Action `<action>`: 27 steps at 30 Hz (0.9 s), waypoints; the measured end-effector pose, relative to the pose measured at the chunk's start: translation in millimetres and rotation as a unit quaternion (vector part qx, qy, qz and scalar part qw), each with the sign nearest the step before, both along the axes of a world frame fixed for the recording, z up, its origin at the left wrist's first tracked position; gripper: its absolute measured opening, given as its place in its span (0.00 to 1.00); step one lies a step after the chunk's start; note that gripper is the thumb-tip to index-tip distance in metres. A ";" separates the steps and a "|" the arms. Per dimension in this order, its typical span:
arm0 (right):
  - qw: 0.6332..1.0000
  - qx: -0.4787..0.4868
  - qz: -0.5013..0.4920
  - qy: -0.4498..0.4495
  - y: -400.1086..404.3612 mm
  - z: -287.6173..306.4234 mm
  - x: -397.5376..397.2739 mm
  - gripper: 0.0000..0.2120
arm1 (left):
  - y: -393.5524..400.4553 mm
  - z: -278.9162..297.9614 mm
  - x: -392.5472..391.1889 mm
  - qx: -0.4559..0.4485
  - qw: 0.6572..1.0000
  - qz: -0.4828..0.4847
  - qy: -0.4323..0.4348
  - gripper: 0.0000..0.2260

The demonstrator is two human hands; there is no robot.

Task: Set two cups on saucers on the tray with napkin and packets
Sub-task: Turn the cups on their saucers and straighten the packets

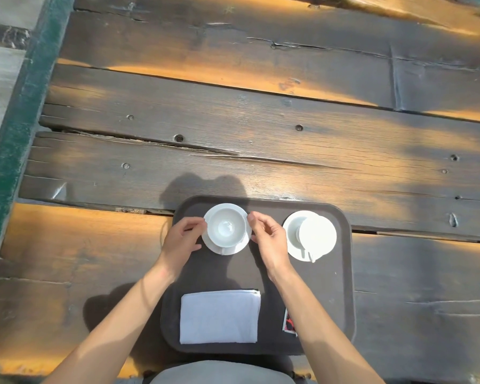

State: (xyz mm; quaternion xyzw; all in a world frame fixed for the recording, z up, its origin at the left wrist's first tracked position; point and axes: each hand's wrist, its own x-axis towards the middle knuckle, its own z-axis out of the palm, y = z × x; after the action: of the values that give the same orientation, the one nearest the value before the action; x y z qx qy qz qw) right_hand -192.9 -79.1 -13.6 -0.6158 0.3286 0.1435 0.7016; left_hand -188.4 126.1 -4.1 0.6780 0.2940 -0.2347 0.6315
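Left cup is being pinched at the rim by both hands, left hand and right hand, and seated on its saucer near the tray's far edge, so next it probably just needs letting go gently.

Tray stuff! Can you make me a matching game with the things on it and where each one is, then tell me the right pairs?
Things:
1. left cup
2. right cup
3. folded white napkin
4. red packet

Places:
A. partly hidden under the right forearm
B. near-left part of the brown tray
C. between both hands, left hand and right hand
D. far-right on the tray, no hand at it

Pairs: 1-C, 2-D, 3-B, 4-A
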 end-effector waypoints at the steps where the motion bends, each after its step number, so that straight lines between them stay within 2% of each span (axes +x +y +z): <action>1: 1.000 -0.024 -0.005 0.005 -0.3 -1.0 -0.5 0.13 | 0.5 -2.4 0.4 0.017 1.000 0.011 -0.009 0.12; 4: 0.998 -0.042 0.021 0.041 -0.4 -2.1 -2.3 0.22 | 2.2 -7.6 2.3 -0.011 1.000 0.013 0.020 0.19; 6: 0.998 0.000 0.029 0.060 -0.1 -1.5 -3.9 0.26 | 3.0 -9.9 4.1 -0.054 0.998 -0.006 0.045 0.19; 9: 0.997 0.046 0.016 0.066 1.5 -0.7 -7.2 0.27 | 4.5 -12.7 5.3 -0.073 0.996 -0.018 0.041 0.18; 15: 0.997 0.039 -0.001 0.061 6.1 0.5 -12.5 0.22 | 5.4 -14.7 4.6 -0.096 0.995 -0.022 0.020 0.15; 21: 0.998 0.023 0.003 0.053 7.9 2.7 -15.2 0.11 | 7.5 -12.8 2.8 -0.096 0.995 -0.028 -0.004 0.15; 27: 0.998 0.010 0.010 0.054 8.1 0.8 -14.2 0.13 | 7.5 -12.4 0.7 -0.095 0.995 -0.019 -0.009 0.13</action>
State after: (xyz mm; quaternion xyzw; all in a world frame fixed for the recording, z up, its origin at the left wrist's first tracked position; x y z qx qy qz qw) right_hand -207.2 -71.0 -12.9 -0.6033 0.3584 0.1866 0.6876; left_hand -187.7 133.6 -16.6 0.6227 0.2516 -0.2676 0.6909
